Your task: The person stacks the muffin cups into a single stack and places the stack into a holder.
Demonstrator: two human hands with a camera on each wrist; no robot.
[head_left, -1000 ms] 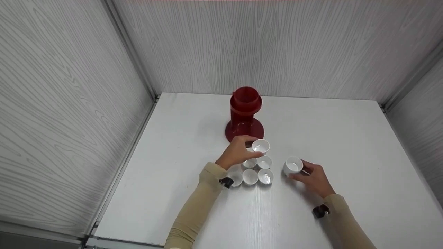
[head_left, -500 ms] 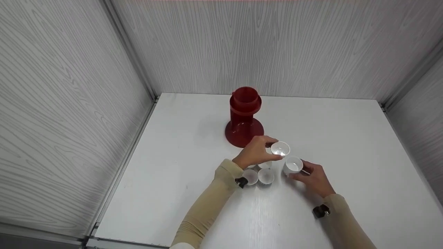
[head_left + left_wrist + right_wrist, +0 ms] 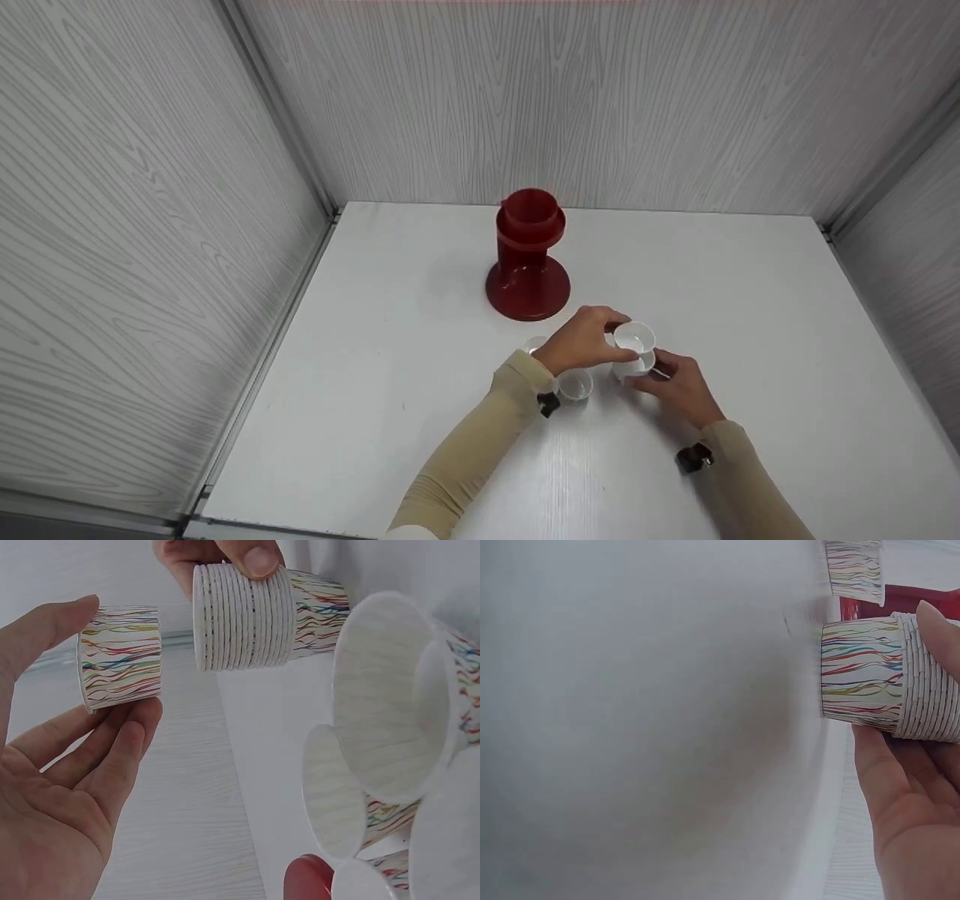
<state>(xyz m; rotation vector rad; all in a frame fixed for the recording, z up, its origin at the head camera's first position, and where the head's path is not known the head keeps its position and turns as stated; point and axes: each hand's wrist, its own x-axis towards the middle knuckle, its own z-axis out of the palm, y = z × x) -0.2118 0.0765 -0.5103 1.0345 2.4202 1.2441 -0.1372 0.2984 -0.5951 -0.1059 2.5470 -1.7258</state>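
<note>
My left hand (image 3: 589, 339) pinches one small white paper cup (image 3: 121, 656) by its sides, thumb on one side and fingers on the other. Wavy coloured lines run round that cup. My right hand (image 3: 679, 386) grips a stack of nested paper cups (image 3: 862, 675), their white rims packed close together. In the left wrist view a narrow gap separates the single cup's base from the stack's open end. Seen from the head, the single cup overlaps the far side of the stack's mouth. Loose cups (image 3: 576, 384) stand mouth up beside my left wrist, partly hidden by it.
Behind the hands stands a red plastic piece (image 3: 527, 289) with a round base and an upright tube. The white tabletop (image 3: 360, 337) is bounded by grey wood-patterned panels (image 3: 525, 105) at the back and sides.
My left hand has carried its cup to the right, from above the loose cups to the stack. My right hand has stayed in place with the stack.
</note>
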